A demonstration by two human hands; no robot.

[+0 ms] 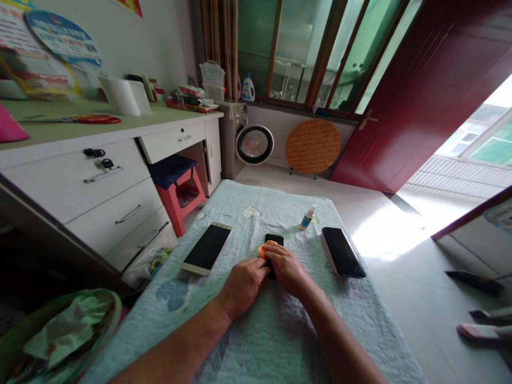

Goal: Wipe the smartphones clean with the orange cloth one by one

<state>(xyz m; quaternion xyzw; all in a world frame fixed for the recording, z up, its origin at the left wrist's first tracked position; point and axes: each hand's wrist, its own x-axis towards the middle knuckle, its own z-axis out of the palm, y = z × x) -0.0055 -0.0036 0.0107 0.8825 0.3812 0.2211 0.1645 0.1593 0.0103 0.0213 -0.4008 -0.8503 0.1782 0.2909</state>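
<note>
A black smartphone point(274, 238) lies on the cloth-covered table between my hands, its lower part mostly covered by them. My right hand point(285, 265) presses a crumpled orange cloth point(263, 249) onto the phone's screen, fingers bent over it. At the phone's left side, my left hand point(245, 282) grips the edge with curled fingers. Farther left rests a gold-framed smartphone point(208, 248), screen up. To the right is another dark phone point(343, 252) in a pinkish case. A small spray bottle point(308, 217) with a blue label stands upright beyond my right hand.
A light blue quilted cover point(256, 197) drapes the table. On the left stand a white desk point(76, 186) with drawers, a red stool point(182, 197) and a waste bin point(114, 314). Behind are a washing machine point(232, 138) with its door open and a round wooden tabletop point(313, 145).
</note>
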